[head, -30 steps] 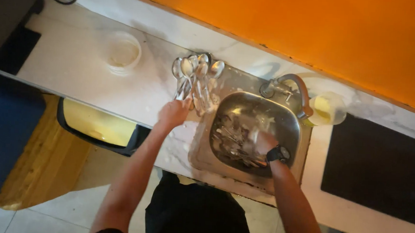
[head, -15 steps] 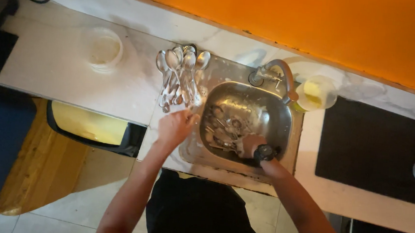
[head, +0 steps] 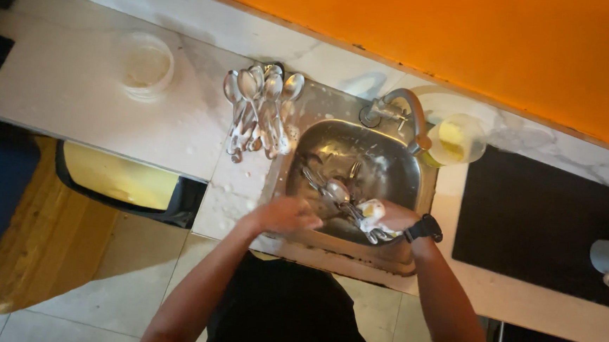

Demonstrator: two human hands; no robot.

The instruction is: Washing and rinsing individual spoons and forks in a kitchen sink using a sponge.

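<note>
The spoon (head: pixel 337 192) lies low in the steel sink (head: pixel 361 169), its handle gripped by the left hand (head: pixel 284 214) while the right hand (head: pixel 392 216) closes on a soapy sponge (head: pixel 372 212) against it. Slick suds could let it slip among the cutlery below. Both forearms angle inward over the worktop (head: pixel 76 101), washed spoons (head: pixel 259 108) just beside the basin.

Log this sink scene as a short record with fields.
Setting: small steel sink set in a white marble counter
Left hand: at the sink's front rim, on a spoon handle
Right hand: in the basin, holding a soapy yellow sponge
Washed items: row of steel spoons on the counter left of the sink
Nearby: clear plastic bowl, curved steel tap
</note>
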